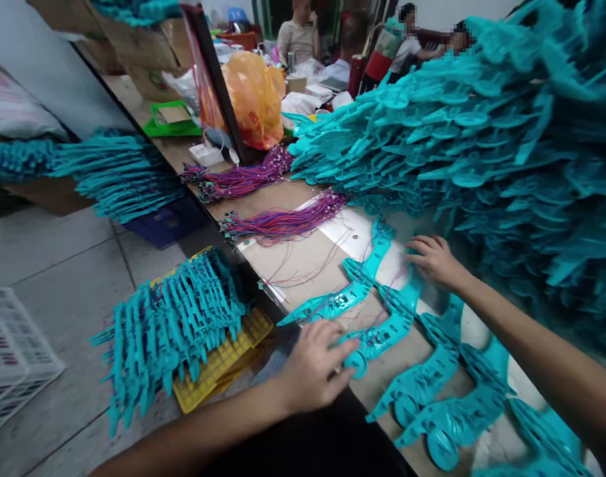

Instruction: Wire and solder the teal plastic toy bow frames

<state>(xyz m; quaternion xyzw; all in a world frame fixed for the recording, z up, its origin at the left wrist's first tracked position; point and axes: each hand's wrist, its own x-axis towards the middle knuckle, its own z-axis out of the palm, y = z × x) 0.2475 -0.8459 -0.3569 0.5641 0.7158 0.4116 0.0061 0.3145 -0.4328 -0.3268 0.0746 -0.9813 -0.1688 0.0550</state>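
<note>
Several turquoise plastic parts lie in a row on the workbench. My left hand is at the lower end of one turquoise part, its fingers apart and near the round disc; whether they touch it is unclear. Over the upper end of the same part is my right hand, slightly blurred, fingers bent, with thin wires beneath; what it holds, if anything, cannot be made out. Just beyond lies another turquoise part with thin red and dark wires running across it. A bundle of purple and red wires rests farther back.
A tall heap of turquoise parts fills the right. Left of the bench, more parts are stacked on a yellow crate. A white basket stands on the floor. An orange bag and several people are farther back.
</note>
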